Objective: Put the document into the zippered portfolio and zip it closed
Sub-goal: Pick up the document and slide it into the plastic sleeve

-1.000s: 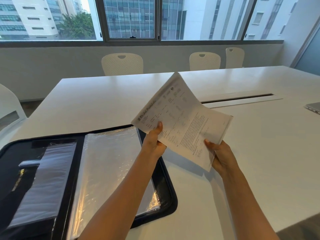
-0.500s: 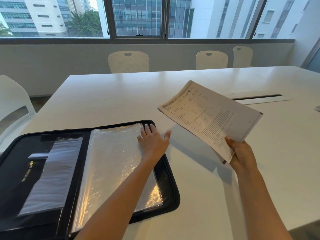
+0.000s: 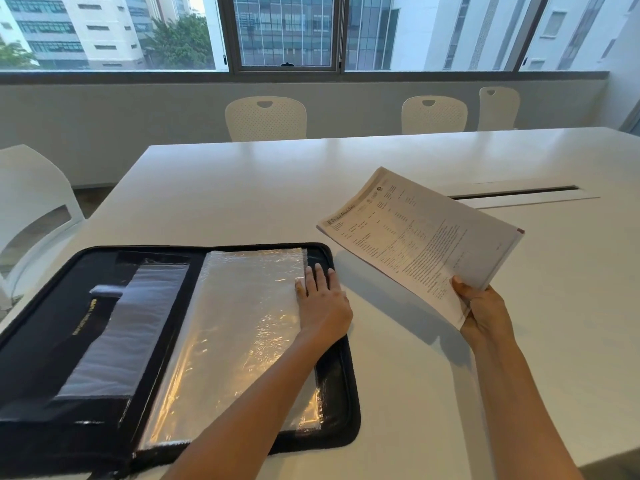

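Gold lettering on the open portfolio (image 3: 166,341), lower left, was unreadable. The left hand (image 3: 320,304) lay flat on its plastic sleeves (image 3: 239,334); the right hand (image 3: 485,311) gripped the printed document (image 3: 415,237) above the bench (image 3: 242,188), centre right.

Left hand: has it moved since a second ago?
Yes. The left hand let go of the document and dropped leftward onto the portfolio, at its plastic sleeves' right edge.
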